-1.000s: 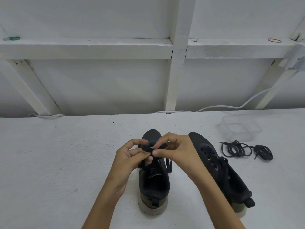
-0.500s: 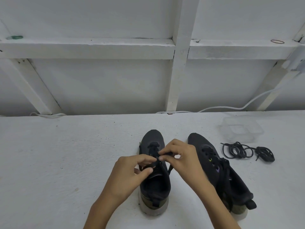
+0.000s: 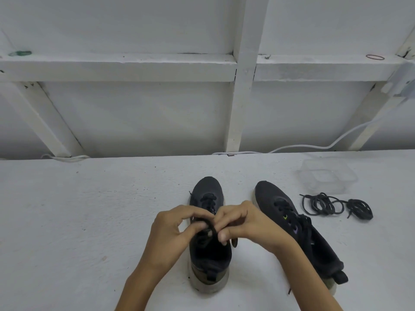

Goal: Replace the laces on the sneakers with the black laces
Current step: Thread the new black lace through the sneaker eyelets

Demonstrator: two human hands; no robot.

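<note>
While both hands crowd over the middle sneaker (image 3: 210, 261), I lose sight of its tongue and upper eyelets behind the knuckles. The left hand (image 3: 173, 230) pinches the black lace (image 3: 213, 231) between thumb and curled forefinger. The right hand (image 3: 244, 223), fingers bent inward, grips the same lace from the other side, its fingertips almost touching the left's. Whether a knot has formed beneath them I cannot tell. A short lace end pokes out below the right hand, and both forearms run off the bottom edge.

The second sneaker (image 3: 276, 198) lies just beside the first, to its right, toe pointing away from me. Its heel sits partly behind the right forearm, near the lower edge of the view. Further right on the bench (image 3: 78, 221), two bundles of loose laces (image 3: 323, 204) lie joined by a strand. They are close in front of a clear plastic container (image 3: 325, 176) whose outline is faint against the white surface.

A broad stretch of bench lies to the left of the hands, and a narrower band runs between the toes and the back edge. A white cable (image 3: 314, 145) trails along the wall there.

A second ago the hands held the lace up over the toe end. They now sit lower, over the tongue, and closer together. Sneakers, loose laces and container lie where they did.
</note>
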